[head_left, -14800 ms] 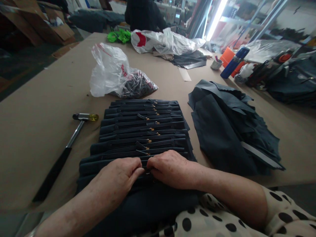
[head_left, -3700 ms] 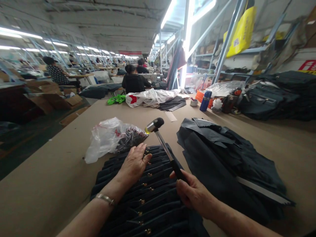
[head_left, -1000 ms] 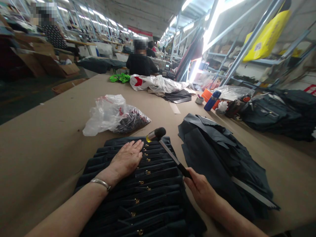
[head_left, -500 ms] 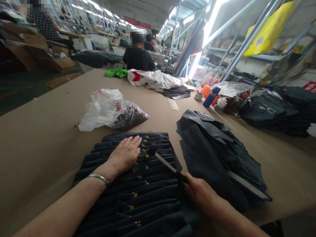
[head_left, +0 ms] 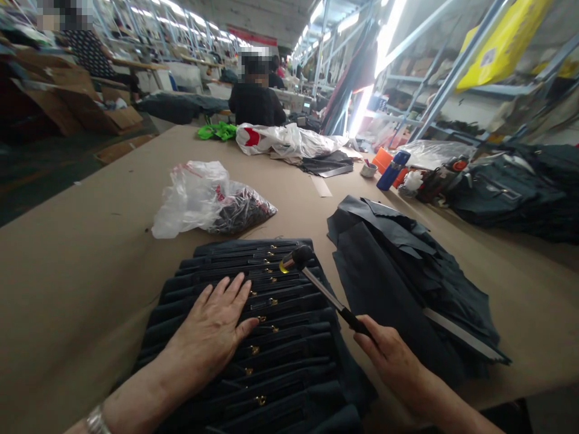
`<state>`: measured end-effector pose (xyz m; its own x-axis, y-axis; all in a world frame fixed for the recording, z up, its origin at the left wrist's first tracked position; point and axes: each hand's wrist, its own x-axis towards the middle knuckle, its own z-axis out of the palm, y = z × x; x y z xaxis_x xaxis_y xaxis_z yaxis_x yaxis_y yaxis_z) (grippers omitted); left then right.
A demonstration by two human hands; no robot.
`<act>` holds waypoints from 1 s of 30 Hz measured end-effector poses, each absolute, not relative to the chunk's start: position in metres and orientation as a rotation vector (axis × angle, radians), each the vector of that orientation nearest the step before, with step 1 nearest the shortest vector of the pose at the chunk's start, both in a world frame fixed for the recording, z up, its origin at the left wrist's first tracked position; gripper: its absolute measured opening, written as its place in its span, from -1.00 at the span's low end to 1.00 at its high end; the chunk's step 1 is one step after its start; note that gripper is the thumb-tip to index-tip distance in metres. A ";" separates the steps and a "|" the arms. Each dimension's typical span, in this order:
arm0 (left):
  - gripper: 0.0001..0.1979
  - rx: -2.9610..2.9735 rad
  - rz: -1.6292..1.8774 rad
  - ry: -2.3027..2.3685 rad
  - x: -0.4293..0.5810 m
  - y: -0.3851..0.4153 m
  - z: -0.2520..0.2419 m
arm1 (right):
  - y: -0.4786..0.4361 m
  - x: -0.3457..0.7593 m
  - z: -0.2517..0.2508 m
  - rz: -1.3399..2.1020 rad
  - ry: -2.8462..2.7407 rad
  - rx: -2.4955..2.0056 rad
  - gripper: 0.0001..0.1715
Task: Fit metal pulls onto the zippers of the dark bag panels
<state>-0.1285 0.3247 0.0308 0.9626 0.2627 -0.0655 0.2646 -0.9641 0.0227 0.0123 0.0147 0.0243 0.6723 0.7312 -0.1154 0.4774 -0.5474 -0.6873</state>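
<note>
A stack of dark zipper pieces (head_left: 289, 349) with small brass pulls lies overlapped in rows on the brown table (head_left: 81, 265) in front of me. My left hand (head_left: 212, 328) rests flat on the rows, fingers spread. My right hand (head_left: 393, 361) is closed round the black handle of a small hammer (head_left: 316, 283). The hammer's head, black with a yellow end, hangs just above the far rows of the stack.
A pile of dark fabric pieces (head_left: 407, 283) lies to the right. A clear plastic bag of dark small parts (head_left: 212, 202) sits beyond the stack. Farther off are a white bag (head_left: 284, 141), a blue bottle (head_left: 392, 170), dark bags (head_left: 506, 187) and a seated person (head_left: 256, 99).
My left hand has slid nearer to me along the rows. The hammer head struck the far rows half a second ago and has lifted again, slightly to the right.
</note>
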 end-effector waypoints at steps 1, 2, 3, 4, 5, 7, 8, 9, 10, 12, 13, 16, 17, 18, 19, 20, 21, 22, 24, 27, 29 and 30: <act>-0.36 3.093 -0.113 0.443 -0.135 0.322 0.027 | 0.015 0.011 0.025 0.543 -0.922 -2.229 -0.69; -0.34 3.100 -0.133 0.462 -0.138 0.320 0.023 | 0.016 0.010 0.026 0.572 -0.921 -2.206 -0.69; -0.34 3.100 -0.156 0.477 -0.138 0.320 0.021 | 0.018 0.009 0.028 0.604 -0.924 -2.185 -0.69; -0.34 3.097 -0.176 0.488 -0.136 0.322 0.019 | 0.021 0.009 0.030 0.632 -0.928 -2.172 -0.69; -0.35 3.091 -0.188 0.499 -0.131 0.325 0.019 | 0.025 0.009 0.033 0.657 -0.937 -2.163 -0.69; -0.35 3.074 -0.194 0.528 -0.117 0.332 0.021 | 0.032 0.012 0.038 0.680 -0.960 -2.164 -0.69; -0.35 3.065 -0.187 0.540 -0.110 0.336 0.022 | 0.036 0.014 0.040 0.676 -0.976 -2.173 -0.69; -0.34 3.058 -0.177 0.548 -0.104 0.340 0.024 | 0.040 0.016 0.041 0.662 -0.993 -2.185 -0.69; -0.33 3.052 -0.169 0.550 -0.099 0.342 0.027 | 0.044 0.018 0.042 0.647 -1.012 -2.201 -0.70; -0.32 3.046 -0.175 0.552 -0.095 0.343 0.031 | 0.050 0.023 0.041 0.614 -1.051 -2.244 -0.71; -0.31 3.047 -0.176 0.559 -0.096 0.342 0.033 | 0.053 0.026 0.039 0.605 -1.067 -2.266 -0.72; -0.33 3.075 -0.124 0.570 -0.104 0.334 0.038 | 0.060 0.032 0.032 0.615 -1.092 -2.332 -0.74; -0.35 3.086 -0.106 0.559 -0.108 0.332 0.038 | 0.062 0.034 0.031 0.620 -1.097 -2.353 -0.74; -0.36 3.095 -0.100 0.540 -0.111 0.330 0.038 | 0.063 0.035 0.030 0.618 -1.104 -2.371 -0.74; -0.38 3.102 -0.108 0.513 -0.114 0.329 0.037 | 0.064 0.035 0.031 0.606 -1.116 -2.379 -0.74; -0.40 3.109 -0.119 0.485 -0.116 0.328 0.035 | 0.065 0.034 0.033 0.586 -1.130 -2.372 -0.73; -0.42 3.118 -0.125 0.459 -0.118 0.329 0.032 | 0.066 0.033 0.035 0.558 -1.144 -2.348 -0.71; -0.44 3.127 -0.122 0.438 -0.119 0.330 0.030 | 0.067 0.032 0.037 0.529 -1.152 -2.312 -0.70; -0.45 3.141 -0.102 0.406 -0.120 0.332 0.026 | 0.070 0.029 0.040 0.488 -1.164 -2.225 -0.68; -0.45 3.124 -0.101 0.403 -0.120 0.334 0.025 | 0.077 0.028 0.037 0.515 -1.182 -2.252 -0.72; -0.44 3.098 -0.106 0.417 -0.120 0.335 0.028 | 0.082 0.031 0.033 0.573 -1.195 -2.362 -0.76; -0.44 3.076 -0.114 0.423 -0.119 0.335 0.031 | 0.082 0.032 0.032 0.596 -1.195 -2.405 -0.77</act>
